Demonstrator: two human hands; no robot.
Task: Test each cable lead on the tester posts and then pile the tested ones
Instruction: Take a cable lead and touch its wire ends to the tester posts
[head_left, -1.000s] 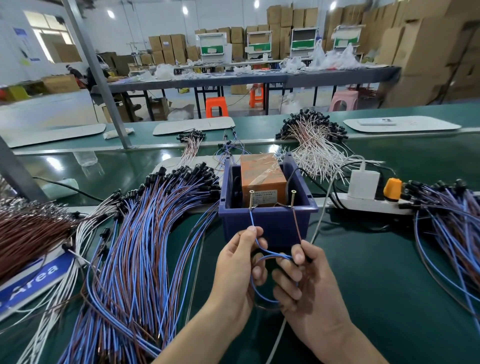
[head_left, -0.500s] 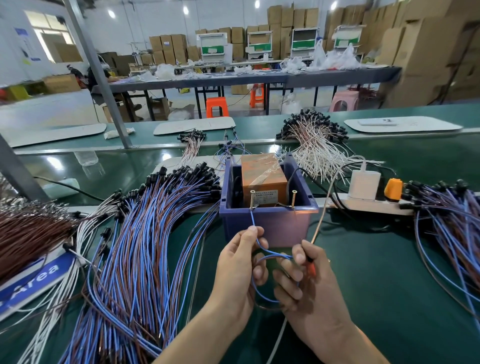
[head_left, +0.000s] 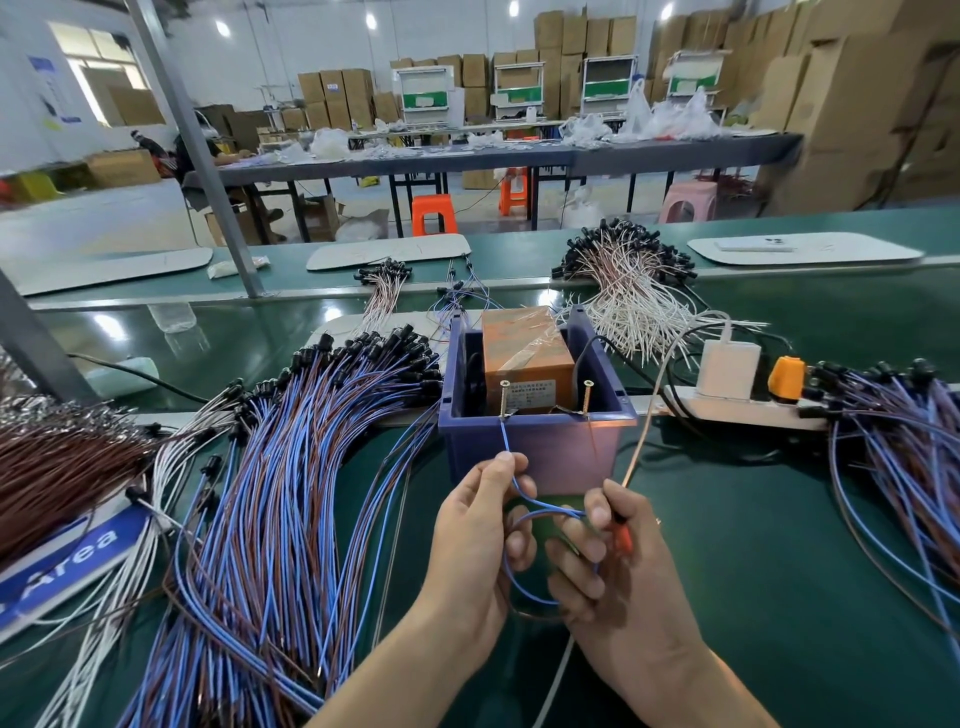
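Worked at green desk (head_left: 779, 597), purple tester bin (head_left: 545, 457) between cable piles (head_left: 270, 493). Pinched blue lead (head_left: 506, 439) in curled left hand (head_left: 472, 540), tip touching left post (head_left: 504, 399). Gripped lead's loop plus red-tipped item (head_left: 625, 540) in curled right hand (head_left: 623, 582). Versus a second earlier: both hands in place, red tip newly showing.

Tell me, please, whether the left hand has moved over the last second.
No. The left hand still pinches the blue wire just below the left screw on the blue box.
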